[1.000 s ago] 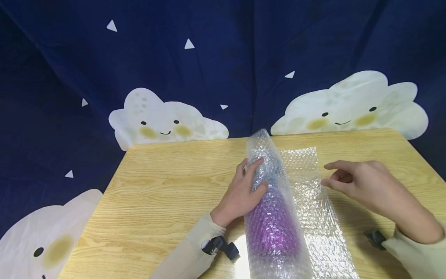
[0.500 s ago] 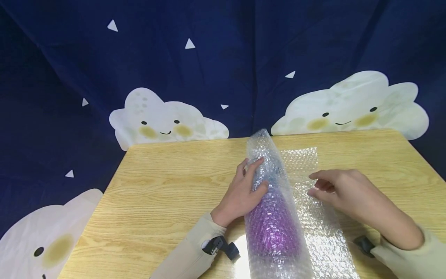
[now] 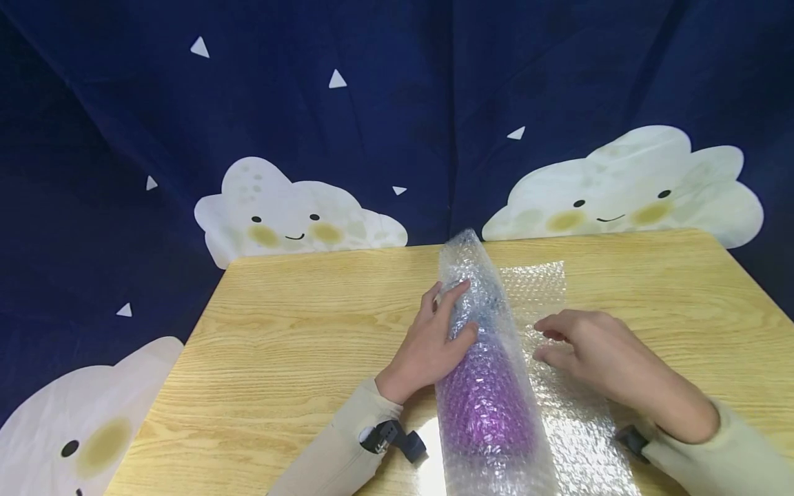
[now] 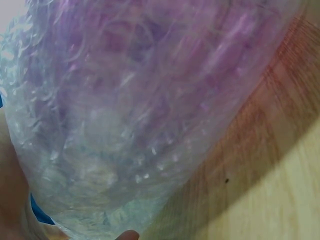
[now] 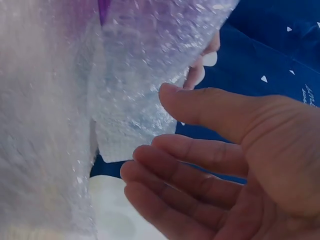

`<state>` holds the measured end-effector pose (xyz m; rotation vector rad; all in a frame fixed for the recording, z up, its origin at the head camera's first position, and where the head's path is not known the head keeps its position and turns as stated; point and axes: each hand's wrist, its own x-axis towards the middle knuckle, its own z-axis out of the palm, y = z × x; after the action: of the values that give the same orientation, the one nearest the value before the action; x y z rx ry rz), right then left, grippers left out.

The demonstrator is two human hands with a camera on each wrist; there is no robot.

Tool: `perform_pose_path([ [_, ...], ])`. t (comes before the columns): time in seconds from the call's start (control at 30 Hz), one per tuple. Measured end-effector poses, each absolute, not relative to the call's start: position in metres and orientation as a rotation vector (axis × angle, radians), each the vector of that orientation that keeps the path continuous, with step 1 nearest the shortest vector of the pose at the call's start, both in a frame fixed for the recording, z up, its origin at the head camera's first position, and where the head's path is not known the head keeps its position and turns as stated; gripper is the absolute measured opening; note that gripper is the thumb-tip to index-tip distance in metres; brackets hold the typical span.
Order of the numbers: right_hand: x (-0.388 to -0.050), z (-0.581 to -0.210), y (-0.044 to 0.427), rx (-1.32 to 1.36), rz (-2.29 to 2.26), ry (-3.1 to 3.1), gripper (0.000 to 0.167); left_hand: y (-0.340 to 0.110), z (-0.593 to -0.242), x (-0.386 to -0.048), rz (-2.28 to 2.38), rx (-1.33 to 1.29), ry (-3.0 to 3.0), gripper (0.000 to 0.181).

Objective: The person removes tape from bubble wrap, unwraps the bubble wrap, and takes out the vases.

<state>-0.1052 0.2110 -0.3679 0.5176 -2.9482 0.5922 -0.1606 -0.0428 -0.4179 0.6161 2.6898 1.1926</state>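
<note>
A long bundle of bubble wrap [image 3: 486,406] lies on the table, wrapped round something purple in its near part and bluish further up; what is inside cannot be made out. My left hand [image 3: 426,353] rests on the bundle's left side, fingers spread and thumb across its top. To the right, the loose end of the bubble wrap [image 3: 535,284] lies flat. Above that loose end hovers my right hand [image 3: 583,350], thumb and fingers apart. In the right wrist view nothing sits between the right hand's thumb and fingers [image 5: 200,200]. The bundle [image 4: 140,85] fills most of the left wrist view.
The wooden table [image 3: 298,331] extends to both sides of the bundle. Behind it hangs a dark blue curtain [image 3: 397,89] with clouds and triangles. A dark wrist device [image 3: 387,437] sits on the left sleeve, another [image 3: 633,441] by the right sleeve.
My right hand has moved left and slightly toward me, from the loose bubble wrap's right edge to over it, nearer the bundle. My left hand and the bundle have stayed still.
</note>
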Motion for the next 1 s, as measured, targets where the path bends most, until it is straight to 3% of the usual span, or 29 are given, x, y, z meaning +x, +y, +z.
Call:
perform_pose_path([
  [0.3,-0.105,-0.378,0.205,0.581,0.476,-2.938,0.039,-0.042,-0.418,-0.161,1.194,0.614,2.682,0.067],
  [0.73,-0.107,-0.389,0.202,0.546,0.448,-3.085,0.069,-0.043,-0.418,-0.161,1.195,0.613,2.689,0.067],
  [1.0,-0.109,-0.395,0.203,0.595,0.436,-3.095,0.07,-0.043,-0.417,-0.161,1.187,0.62,2.695,0.068],
])
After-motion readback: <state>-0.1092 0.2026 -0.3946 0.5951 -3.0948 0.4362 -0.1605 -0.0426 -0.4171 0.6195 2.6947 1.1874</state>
